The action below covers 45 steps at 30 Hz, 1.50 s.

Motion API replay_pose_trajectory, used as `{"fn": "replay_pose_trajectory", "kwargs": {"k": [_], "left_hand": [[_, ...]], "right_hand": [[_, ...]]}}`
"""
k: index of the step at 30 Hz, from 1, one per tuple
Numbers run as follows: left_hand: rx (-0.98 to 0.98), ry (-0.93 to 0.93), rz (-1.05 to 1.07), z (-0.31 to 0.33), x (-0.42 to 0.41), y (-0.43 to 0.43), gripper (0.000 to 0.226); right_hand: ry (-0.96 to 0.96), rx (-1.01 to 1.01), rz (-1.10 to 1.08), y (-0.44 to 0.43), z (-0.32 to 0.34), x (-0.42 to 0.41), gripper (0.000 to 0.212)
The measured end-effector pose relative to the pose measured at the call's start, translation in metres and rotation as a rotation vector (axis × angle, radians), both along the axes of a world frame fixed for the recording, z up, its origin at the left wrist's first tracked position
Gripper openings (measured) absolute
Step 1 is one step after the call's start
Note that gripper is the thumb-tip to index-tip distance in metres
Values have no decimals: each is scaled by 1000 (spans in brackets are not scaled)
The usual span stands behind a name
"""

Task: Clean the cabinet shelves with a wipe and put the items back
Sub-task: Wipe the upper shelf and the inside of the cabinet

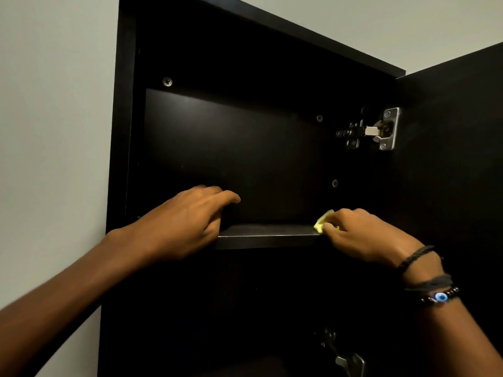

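Shelf [268,233]: dark board in the open cabinet [245,137], long axis left to right, bare between your hands. Your right hand [364,236], fingers curled, presses the yellow wipe [322,223] onto its right end. Your left hand [190,221] drapes loosely bent over its left end, blocking a full leftward sweep. Hinge [378,130] sits above right, clear.

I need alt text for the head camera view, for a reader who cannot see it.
A right hand presses a yellow wipe on the right end of a dark shelf in an open black cabinet. The left hand rests on the shelf's left end. The door hangs open on a metal hinge.
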State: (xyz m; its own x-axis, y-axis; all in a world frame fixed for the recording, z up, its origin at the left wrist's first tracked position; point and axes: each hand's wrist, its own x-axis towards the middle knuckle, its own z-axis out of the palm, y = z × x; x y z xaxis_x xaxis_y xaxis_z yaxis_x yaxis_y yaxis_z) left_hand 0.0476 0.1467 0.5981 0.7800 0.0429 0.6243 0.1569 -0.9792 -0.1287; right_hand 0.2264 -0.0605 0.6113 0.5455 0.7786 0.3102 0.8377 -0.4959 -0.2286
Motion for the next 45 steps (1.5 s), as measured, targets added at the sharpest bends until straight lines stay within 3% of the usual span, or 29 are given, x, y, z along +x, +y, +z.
{"fn": "replay_pose_trajectory", "kwargs": {"k": [3, 7, 11, 15, 18, 22, 27, 31, 38, 41, 45], "left_hand": [[23, -17, 19, 4, -4, -5, 49], [365, 88, 320, 12, -12, -14, 62], [574, 113, 452, 19, -25, -23, 52], [625, 98, 490, 25, -39, -20, 46], [722, 8, 439, 29, -55, -13, 38], [672, 39, 464, 37, -67, -13, 43], [634, 41, 442, 32, -71, -13, 47], [536, 81, 413, 27, -61, -19, 50], [333, 157, 304, 10, -32, -38, 53], [294, 167, 253, -2, -22, -48, 57], [256, 28, 140, -39, -13, -51, 59]], "right_hand": [[-20, 4, -18, 5, -5, 9, 32], [24, -10, 101, 17, -1, -4, 30], [-45, -57, 274, 51, 1, -29, 32], [-19, -111, 477, 97, 5, -59, 21], [-32, -118, 569, 128, 4, -91, 26], [-124, -55, 680, 146, -5, -117, 21], [-140, 148, 763, 110, -20, -111, 19], [-227, 326, 601, 72, -40, -76, 18], [-130, 519, 166, -8, -59, -9, 27], [-226, 722, 110, -2, -82, -4, 36], [-277, 867, 103, 14, -118, -14, 59]]}}
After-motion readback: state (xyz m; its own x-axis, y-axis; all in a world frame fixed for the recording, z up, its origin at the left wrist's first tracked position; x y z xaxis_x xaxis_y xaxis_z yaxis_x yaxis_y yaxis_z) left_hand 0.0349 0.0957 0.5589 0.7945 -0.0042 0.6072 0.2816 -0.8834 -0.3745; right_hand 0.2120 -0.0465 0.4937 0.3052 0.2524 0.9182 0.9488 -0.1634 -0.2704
